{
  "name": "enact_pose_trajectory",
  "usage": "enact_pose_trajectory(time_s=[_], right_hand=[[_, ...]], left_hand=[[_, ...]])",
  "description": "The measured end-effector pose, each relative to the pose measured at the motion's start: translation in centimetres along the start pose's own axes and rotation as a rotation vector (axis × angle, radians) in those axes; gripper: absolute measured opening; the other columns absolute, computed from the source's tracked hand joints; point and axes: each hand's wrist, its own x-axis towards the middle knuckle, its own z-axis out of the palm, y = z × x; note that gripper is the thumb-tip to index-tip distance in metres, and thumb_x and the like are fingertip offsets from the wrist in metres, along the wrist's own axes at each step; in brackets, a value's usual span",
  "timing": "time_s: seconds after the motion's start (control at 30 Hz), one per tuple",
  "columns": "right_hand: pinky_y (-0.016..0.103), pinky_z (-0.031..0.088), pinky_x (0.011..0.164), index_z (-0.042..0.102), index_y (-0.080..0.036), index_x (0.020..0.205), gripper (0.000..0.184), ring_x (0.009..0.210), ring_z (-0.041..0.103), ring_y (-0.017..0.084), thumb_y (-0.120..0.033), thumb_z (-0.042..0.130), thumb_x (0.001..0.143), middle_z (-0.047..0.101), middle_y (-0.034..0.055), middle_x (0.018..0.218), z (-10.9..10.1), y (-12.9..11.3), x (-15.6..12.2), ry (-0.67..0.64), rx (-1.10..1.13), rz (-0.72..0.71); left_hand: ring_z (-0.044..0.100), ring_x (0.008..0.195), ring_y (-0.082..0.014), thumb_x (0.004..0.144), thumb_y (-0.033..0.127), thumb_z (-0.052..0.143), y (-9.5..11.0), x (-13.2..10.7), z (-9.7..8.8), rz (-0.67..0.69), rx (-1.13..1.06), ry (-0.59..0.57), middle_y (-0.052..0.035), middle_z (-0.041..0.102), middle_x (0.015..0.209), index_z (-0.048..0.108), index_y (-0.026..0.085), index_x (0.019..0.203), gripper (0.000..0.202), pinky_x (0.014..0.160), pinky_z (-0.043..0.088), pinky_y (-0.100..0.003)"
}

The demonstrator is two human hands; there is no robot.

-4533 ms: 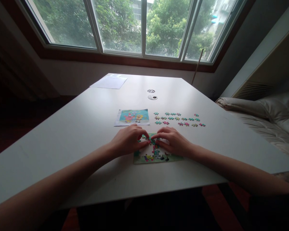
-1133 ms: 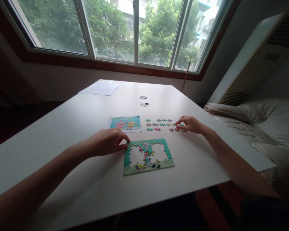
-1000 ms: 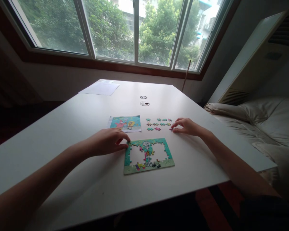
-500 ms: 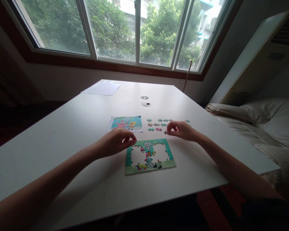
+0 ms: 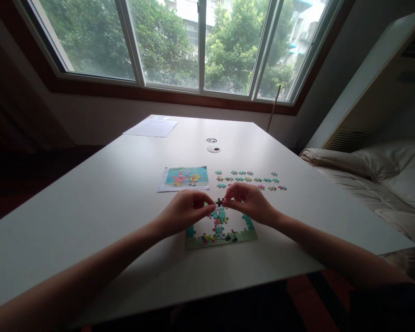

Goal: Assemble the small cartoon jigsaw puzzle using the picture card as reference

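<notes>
A small dark jigsaw piece [image 5: 220, 202] is held up between my two hands, over the top edge of the puzzle. My right hand [image 5: 247, 202] pinches it from the right with thumb and forefinger. From the left, the closed thumb and forefinger of my left hand [image 5: 190, 210] meet its other side. Below lies the partly filled jigsaw puzzle [image 5: 224, 240], with a cartoon figure down its middle and white gaps on either side. My hands cover its upper corners.
Loose jigsaw pieces [image 5: 240, 179] lie in rows behind my right hand, which hides some. A printed cartoon picture [image 5: 186, 177] lies behind my left hand. Farther off are round cable-hole fittings [image 5: 213, 149] and white papers [image 5: 152, 127]. A cream sofa [image 5: 376, 175] stands at right.
My right hand has brought the jigsaw piece left and nearer, from beside the loose rows to above the puzzle. My left hand has moved right to meet it. The view has shifted slightly.
</notes>
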Motion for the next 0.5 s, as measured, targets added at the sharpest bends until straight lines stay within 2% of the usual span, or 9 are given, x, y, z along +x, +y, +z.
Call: enact_pose_trajectory(time_s=[0.1, 0.27, 0.4, 0.5], right_hand=[[0.023, 0.034, 0.047, 0.057, -0.018, 0.074, 0.026, 0.052, 0.04, 0.007, -0.039, 0.07, 0.07, 0.059, -0.0002, 0.067, 0.3, 0.0, 0.0, -0.005, 0.026, 0.009], [0.023, 0.034, 0.048, 0.058, -0.018, 0.074, 0.023, 0.051, 0.037, 0.007, -0.039, 0.068, 0.072, 0.058, -0.0006, 0.066, 0.4, -0.3, -0.2, -0.015, -0.018, -0.014], [0.024, 0.038, 0.051, 0.06, -0.02, 0.078, 0.014, 0.055, 0.044, 0.009, -0.034, 0.063, 0.077, 0.061, 0.0011, 0.072, 0.2, -0.6, -0.5, 0.036, -0.185, -0.118], [0.025, 0.041, 0.055, 0.063, -0.02, 0.08, 0.01, 0.059, 0.047, 0.011, -0.03, 0.06, 0.08, 0.061, 0.0024, 0.072, 0.2, -0.7, -0.6, 0.084, -0.304, -0.205]], left_hand=[[0.034, 0.046, -0.0073, 0.079, 0.035, 0.058, 0.1, 0.0, 0.2, -0.022, -0.027, 0.016, 0.0043, 0.042, 0.047, 0.069, 0.014, 0.076, 0.024, 0.043, 0.029, -0.019], [0.038, 0.048, -0.0075, 0.078, 0.034, 0.059, -0.1, 0.1, 0.1, -0.03, -0.089, 0.019, 0.0029, 0.049, 0.05, 0.069, 0.014, 0.076, 0.023, 0.045, 0.032, -0.02], [0.053, 0.059, -0.0115, 0.076, 0.035, 0.062, -0.1, 0.2, -0.5, -0.091, -0.196, 0.031, -0.0035, 0.065, 0.067, 0.069, 0.013, 0.077, 0.023, 0.055, 0.043, -0.023], [0.059, 0.067, -0.0146, 0.075, 0.035, 0.063, 0.1, 0.3, -0.8, -0.146, -0.284, 0.03, -0.006, 0.069, 0.074, 0.069, 0.012, 0.078, 0.023, 0.061, 0.047, -0.026]])
